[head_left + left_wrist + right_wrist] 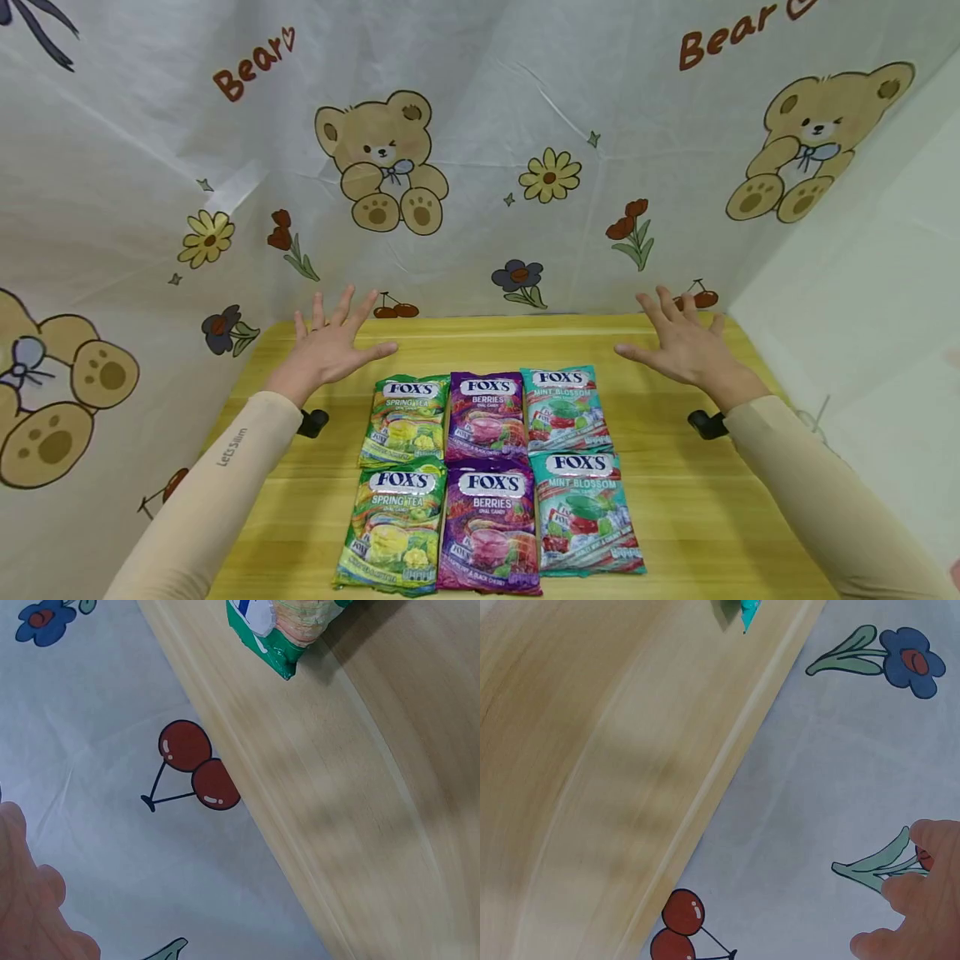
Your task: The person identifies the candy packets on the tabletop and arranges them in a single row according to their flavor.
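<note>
Candy bags lie in two rows on the wooden table. The far row has a green Spring Tea bag (405, 421), a purple Berries bag (487, 418) and a teal Mint Blossom bag (566, 412). The near row repeats them: Spring Tea (393, 529), Berries (490, 529), Mint Blossom (586, 514). My left hand (330, 346) is spread with nothing in it, beyond and left of the far green bag. My right hand (686, 346) is likewise spread, right of the far teal bag. In the left wrist view, a corner of a green bag (281, 634) shows.
The wooden table (675, 517) ends at the back against a white cloth (480, 258) printed with bears, flowers and cherries. More of this cloth hangs at the left side, and a pale wall (885, 317) rises at the right. Each wrist wears a black camera mount (312, 423).
</note>
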`<state>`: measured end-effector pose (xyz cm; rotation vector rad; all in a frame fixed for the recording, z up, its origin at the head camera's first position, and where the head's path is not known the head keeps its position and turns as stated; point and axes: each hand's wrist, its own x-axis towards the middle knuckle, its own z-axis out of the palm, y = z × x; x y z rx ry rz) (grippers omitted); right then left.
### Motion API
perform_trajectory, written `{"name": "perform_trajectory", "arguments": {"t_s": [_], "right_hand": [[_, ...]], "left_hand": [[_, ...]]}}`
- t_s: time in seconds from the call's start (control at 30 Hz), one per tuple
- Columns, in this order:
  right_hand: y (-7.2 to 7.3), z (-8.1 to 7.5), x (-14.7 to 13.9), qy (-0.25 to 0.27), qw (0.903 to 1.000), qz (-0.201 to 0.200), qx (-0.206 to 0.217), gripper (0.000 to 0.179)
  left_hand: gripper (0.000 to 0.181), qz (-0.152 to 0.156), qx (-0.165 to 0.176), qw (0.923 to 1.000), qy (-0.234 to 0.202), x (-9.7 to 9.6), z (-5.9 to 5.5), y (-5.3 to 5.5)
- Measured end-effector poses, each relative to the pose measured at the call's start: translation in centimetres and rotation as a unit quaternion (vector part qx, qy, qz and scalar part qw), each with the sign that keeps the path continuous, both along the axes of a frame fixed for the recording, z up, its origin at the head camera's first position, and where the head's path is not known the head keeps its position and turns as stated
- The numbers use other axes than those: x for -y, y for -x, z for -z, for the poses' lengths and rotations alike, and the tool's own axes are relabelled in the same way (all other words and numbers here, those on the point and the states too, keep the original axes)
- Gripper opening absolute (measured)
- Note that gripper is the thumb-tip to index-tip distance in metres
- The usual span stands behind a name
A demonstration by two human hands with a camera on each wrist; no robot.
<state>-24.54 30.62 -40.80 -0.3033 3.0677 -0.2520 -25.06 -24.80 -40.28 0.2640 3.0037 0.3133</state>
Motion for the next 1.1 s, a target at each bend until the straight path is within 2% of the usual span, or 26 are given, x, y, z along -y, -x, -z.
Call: {"name": "perform_trajectory", "arguments": {"t_s": [0.33,0.7,0.83,1.1], "right_hand": [[-0.1,-0.1,0.7,0.022,0.9997,0.000,0.007,0.107],[-0.4,-0.3,2.3,0.063,0.9979,-0.008,0.006,0.104],[-0.8,-0.1,3.4,0.096,0.9952,-0.018,0.008,0.102],[-2.0,0.5,5.4,0.178,0.9830,-0.039,0.019,0.096]], "left_hand": [[0.101,0.003,-0.005,1.0000,-0.003,-0.2,-0.1,-0.2],[0.099,0.014,-0.008,0.9988,-0.046,-0.1,0.0,-1.2],[0.097,0.016,0.000,0.9970,-0.076,0.0,0.2,-1.8],[0.094,0.018,0.021,0.9908,-0.132,0.1,1.2,-3.1]]}}
